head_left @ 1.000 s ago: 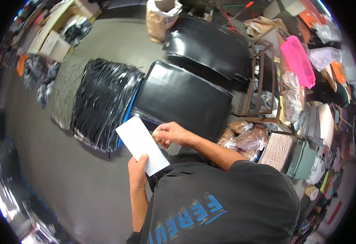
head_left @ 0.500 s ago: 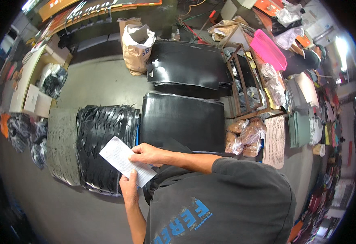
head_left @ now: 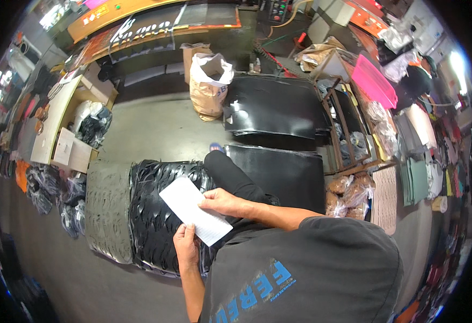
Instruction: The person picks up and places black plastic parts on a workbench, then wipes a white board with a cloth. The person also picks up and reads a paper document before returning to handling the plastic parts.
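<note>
A white lined sheet of paper [head_left: 190, 207] is held out over the stacks in front of me. My left hand [head_left: 186, 245] pinches its near lower edge, thumb on top. My right hand [head_left: 222, 203] is closed on the right edge, its forearm reaching across from the right. Beneath the paper lies a stack of black sheets with wavy cut-outs [head_left: 155, 215]. Beside it, on the left, is a grey stack with similar cuts [head_left: 108, 210]. To the right sits a smooth black stack [head_left: 295, 175], partly hidden by my leg [head_left: 233, 172].
Ahead stand a paper sack [head_left: 209, 94] and another black sheet stack [head_left: 273, 110]. A rusty metal frame [head_left: 341, 126], a pink basket [head_left: 373, 81] and clear bags of brown pieces [head_left: 349, 194] are on the right. A pale cabinet [head_left: 55, 129] and dark plastic bags [head_left: 74, 207] stand left.
The surroundings have shifted right and down in view. My leg and foot now show forward between the stacks. Both hands still hold the paper, whose visible face looks plainer.
</note>
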Action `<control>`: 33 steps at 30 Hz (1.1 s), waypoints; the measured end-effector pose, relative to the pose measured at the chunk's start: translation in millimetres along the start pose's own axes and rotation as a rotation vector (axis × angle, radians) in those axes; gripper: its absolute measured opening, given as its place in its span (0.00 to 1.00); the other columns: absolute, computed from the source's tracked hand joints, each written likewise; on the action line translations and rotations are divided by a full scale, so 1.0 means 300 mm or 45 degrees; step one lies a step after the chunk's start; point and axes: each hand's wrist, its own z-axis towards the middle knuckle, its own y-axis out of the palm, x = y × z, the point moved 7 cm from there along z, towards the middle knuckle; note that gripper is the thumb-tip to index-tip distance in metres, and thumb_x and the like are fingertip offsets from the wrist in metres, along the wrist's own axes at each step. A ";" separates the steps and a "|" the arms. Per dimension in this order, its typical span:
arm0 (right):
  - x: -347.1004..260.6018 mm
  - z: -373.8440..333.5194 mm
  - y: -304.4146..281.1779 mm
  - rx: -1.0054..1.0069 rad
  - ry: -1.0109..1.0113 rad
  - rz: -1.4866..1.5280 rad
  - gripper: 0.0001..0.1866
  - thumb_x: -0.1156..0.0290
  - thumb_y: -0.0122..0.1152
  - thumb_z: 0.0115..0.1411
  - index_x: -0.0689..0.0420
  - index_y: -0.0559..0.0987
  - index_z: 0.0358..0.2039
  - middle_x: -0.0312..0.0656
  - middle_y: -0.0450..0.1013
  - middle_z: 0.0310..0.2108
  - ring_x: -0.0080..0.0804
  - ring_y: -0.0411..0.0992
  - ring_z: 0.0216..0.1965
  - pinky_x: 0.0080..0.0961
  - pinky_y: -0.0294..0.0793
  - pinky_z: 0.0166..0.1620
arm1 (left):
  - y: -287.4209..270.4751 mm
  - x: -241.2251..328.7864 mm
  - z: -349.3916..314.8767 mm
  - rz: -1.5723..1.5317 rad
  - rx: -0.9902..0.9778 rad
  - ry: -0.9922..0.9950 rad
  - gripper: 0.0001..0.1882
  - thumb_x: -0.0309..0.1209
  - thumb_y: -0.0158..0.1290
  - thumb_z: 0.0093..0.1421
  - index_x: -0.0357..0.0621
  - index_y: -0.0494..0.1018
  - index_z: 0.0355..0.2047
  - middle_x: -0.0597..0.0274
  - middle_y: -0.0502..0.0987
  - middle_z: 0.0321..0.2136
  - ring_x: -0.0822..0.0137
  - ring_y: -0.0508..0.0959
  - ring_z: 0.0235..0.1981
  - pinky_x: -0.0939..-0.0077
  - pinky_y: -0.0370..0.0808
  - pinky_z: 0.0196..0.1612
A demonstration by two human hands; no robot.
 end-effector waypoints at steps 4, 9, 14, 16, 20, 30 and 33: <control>-0.105 0.192 -0.067 -0.021 -0.045 0.022 0.14 0.59 0.61 0.70 0.59 0.83 0.38 0.28 0.77 0.32 0.14 0.72 0.32 0.17 0.74 0.35 | 0.014 0.096 0.196 0.062 -0.040 0.057 0.13 0.35 0.54 0.71 0.35 0.77 0.43 0.66 0.79 0.33 0.75 0.78 0.30 0.79 0.76 0.32; -0.264 0.546 -0.249 -0.022 -0.010 0.075 0.14 0.61 0.61 0.69 0.60 0.82 0.41 0.30 0.76 0.33 0.16 0.72 0.33 0.18 0.73 0.36 | 0.077 0.226 0.571 0.154 0.003 0.093 0.13 0.36 0.55 0.71 0.38 0.79 0.40 0.67 0.80 0.29 0.78 0.77 0.24 0.84 0.74 0.27; -0.489 1.083 -0.530 0.032 0.052 0.107 0.13 0.64 0.60 0.68 0.62 0.81 0.41 0.31 0.76 0.33 0.16 0.72 0.33 0.18 0.73 0.36 | 0.218 0.401 1.131 0.229 0.131 -0.061 0.14 0.38 0.57 0.70 0.36 0.80 0.39 0.65 0.81 0.29 0.78 0.77 0.22 0.84 0.73 0.24; -0.585 1.259 -0.666 0.090 0.085 0.094 0.13 0.64 0.61 0.68 0.62 0.81 0.41 0.30 0.76 0.32 0.16 0.72 0.32 0.17 0.72 0.35 | 0.301 0.483 1.340 0.230 0.165 -0.104 0.13 0.36 0.58 0.68 0.37 0.79 0.39 0.67 0.80 0.28 0.78 0.76 0.23 0.83 0.72 0.26; -0.820 1.508 -0.909 0.207 0.052 0.192 0.13 0.64 0.61 0.68 0.63 0.81 0.38 0.30 0.76 0.31 0.16 0.72 0.32 0.18 0.72 0.34 | 0.492 0.693 1.709 0.382 0.083 -0.104 0.11 0.34 0.59 0.67 0.38 0.79 0.40 0.70 0.79 0.29 0.80 0.73 0.24 0.83 0.70 0.29; -1.234 1.820 -1.080 0.198 -0.179 0.183 0.09 0.66 0.62 0.68 0.61 0.80 0.37 0.30 0.76 0.32 0.14 0.71 0.32 0.16 0.72 0.37 | 0.678 1.047 2.114 0.409 0.058 -0.049 0.15 0.38 0.61 0.66 0.37 0.80 0.42 0.72 0.77 0.27 0.81 0.72 0.23 0.83 0.70 0.27; -1.292 1.932 -1.062 0.159 -0.213 0.224 0.10 0.65 0.63 0.68 0.60 0.81 0.38 0.29 0.76 0.31 0.14 0.70 0.32 0.15 0.72 0.38 | 0.650 1.119 2.210 0.403 0.068 -0.008 0.16 0.38 0.61 0.66 0.36 0.80 0.43 0.71 0.77 0.27 0.80 0.73 0.22 0.83 0.71 0.25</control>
